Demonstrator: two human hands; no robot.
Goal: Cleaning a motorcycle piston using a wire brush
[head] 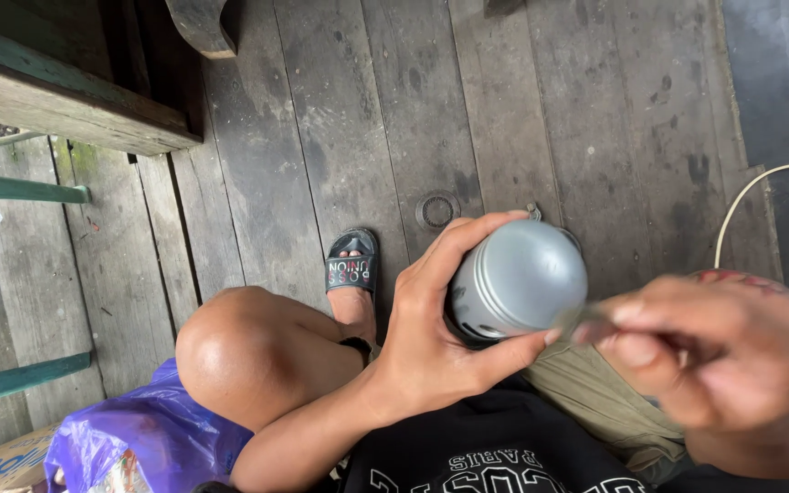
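Note:
My left hand (440,329) is wrapped around a grey domed metal piece (522,274), a piston-like cylinder with grooves near its rim, held over my lap. My right hand (723,351) is blurred at the right, fingers pinched on a thin dark tool whose tip (577,321) touches the cylinder's lower edge. What kind of tool it is cannot be made out.
I sit above a weathered wooden plank floor (367,119). My bare knee (230,347) and a foot in a black sandal (352,265) are below. A small metal ring (436,210) lies on the planks. A purple plastic bag (139,438), green rails (20,190) and a white cable (741,201) surround me.

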